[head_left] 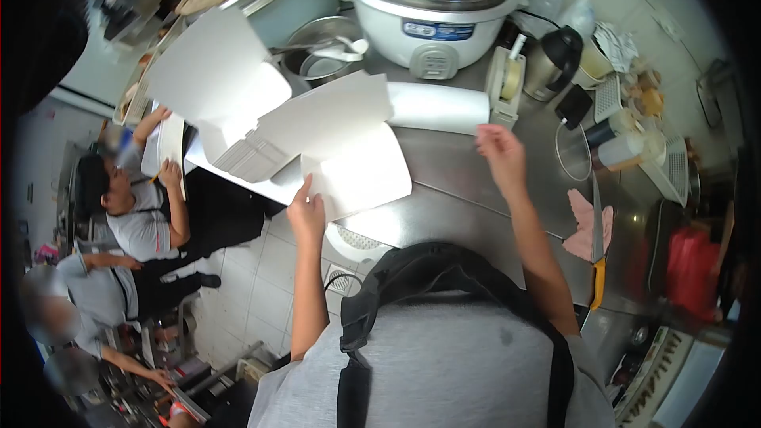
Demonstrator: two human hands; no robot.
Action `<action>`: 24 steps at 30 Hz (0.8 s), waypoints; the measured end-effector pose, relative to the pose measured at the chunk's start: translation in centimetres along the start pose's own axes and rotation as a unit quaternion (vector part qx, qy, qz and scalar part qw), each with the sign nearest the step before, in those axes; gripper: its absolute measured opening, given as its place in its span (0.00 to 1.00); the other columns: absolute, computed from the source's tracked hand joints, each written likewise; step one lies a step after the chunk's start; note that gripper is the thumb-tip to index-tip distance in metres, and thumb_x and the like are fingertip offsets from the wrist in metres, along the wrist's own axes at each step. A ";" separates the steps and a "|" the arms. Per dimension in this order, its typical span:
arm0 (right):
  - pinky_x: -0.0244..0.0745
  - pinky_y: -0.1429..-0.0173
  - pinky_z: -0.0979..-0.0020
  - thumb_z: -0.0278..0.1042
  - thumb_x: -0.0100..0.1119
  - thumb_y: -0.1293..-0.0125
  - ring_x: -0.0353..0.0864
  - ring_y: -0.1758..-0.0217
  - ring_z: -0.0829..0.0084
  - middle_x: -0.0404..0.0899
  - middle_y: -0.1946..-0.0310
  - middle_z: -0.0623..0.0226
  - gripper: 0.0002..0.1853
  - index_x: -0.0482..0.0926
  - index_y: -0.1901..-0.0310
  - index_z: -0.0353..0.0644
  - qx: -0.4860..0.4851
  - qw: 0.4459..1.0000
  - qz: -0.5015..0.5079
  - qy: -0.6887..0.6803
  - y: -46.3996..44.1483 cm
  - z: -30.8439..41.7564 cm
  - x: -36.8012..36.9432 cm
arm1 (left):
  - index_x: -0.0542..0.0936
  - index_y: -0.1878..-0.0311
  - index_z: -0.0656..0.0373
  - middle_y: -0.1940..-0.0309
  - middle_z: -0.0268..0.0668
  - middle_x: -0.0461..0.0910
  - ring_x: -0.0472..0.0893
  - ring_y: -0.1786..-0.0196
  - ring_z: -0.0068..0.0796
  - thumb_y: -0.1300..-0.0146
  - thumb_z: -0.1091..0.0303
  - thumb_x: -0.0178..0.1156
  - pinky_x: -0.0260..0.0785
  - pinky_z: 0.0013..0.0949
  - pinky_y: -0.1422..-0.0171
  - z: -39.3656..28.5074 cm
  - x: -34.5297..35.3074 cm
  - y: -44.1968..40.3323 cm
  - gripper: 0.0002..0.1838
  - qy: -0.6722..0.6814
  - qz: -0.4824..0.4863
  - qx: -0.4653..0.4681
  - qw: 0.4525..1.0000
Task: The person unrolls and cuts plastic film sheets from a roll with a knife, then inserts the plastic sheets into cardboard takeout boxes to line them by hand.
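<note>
At the near left corner of an open white cardboard box (361, 170), my left hand (307, 212) grips the edge, its index finger pointing up along the side. The box's lid is folded back toward more open boxes (218, 71) and a stack of folded cartons (254, 157) to the left. My right hand (503, 160) hovers over the steel counter with fingers loosely curled and nothing visible in them. Its fingertips are near the right end of a white roll (440, 107). A tape dispenser (505, 83) stands just beyond that hand.
Behind are a large rice cooker (432, 20) and metal bowls (321, 63). To the right lie a knife with a yellow handle (598, 281), a pink cloth (585, 226), a strainer (574, 154) and a flask (552, 63). Other people (151, 214) work on the left.
</note>
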State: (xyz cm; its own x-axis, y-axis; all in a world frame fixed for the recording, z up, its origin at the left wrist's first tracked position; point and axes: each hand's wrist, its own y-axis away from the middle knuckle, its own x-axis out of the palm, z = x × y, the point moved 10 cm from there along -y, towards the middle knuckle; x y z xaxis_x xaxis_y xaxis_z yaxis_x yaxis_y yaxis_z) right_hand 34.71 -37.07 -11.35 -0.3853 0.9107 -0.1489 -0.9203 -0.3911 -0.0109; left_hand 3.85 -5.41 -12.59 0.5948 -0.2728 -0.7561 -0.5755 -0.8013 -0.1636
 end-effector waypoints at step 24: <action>0.74 0.62 0.68 0.49 0.73 0.44 0.77 0.69 0.69 0.80 0.68 0.64 0.23 0.79 0.56 0.39 -0.011 0.982 -0.087 0.165 -1.9 -3.3 -3.7 | 0.80 0.66 0.61 0.72 0.46 0.81 0.81 0.65 0.52 0.52 0.67 0.64 0.72 0.48 0.61 -14.8 -0.1 13.4 0.11 -0.099 0.720 0.296 0.619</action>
State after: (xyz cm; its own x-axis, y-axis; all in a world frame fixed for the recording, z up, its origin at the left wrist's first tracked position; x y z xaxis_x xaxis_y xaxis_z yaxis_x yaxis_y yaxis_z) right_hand 38.08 -40.16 -14.07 -0.1767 0.8727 -0.4551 -0.9669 -0.2404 -0.0854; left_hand 4.36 -24.03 -5.28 -0.8222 -0.3603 -0.4407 -0.5688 0.5499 0.6117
